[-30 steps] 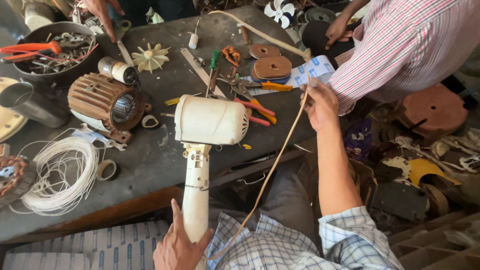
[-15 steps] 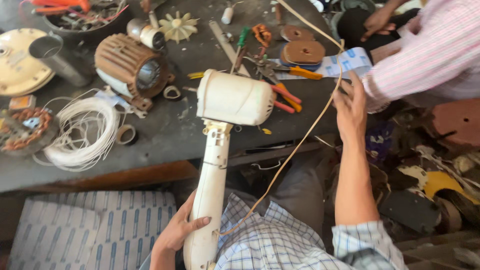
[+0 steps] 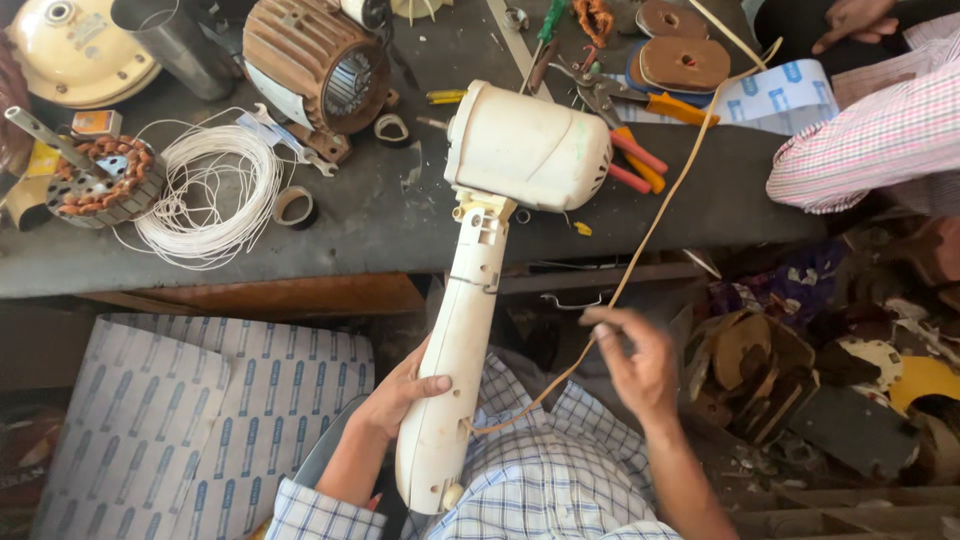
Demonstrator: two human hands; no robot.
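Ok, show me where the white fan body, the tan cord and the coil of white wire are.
white fan body (image 3: 525,150), head view, on its rounded motor housing.
tan cord (image 3: 655,215), head view, mid-length above the bench edge.
coil of white wire (image 3: 210,195), head view, on its loops.

You are wearing a blue-and-white checked shirt, sleeves rolling up past the wrists, both hands (image 3: 400,395) (image 3: 632,362) showing bare, no gloves.

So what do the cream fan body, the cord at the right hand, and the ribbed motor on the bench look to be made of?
Cream fan body, gripped by the left hand: likely moulded plastic, smooth and slightly glossy, scuffed, with slotted vents.
Cord at the right hand: thin and tan, bends freely; probably rubber- or plastic-sheathed.
Ribbed motor: seemingly cast metal with a brown, rusty-looking matt finish and cooling fins.
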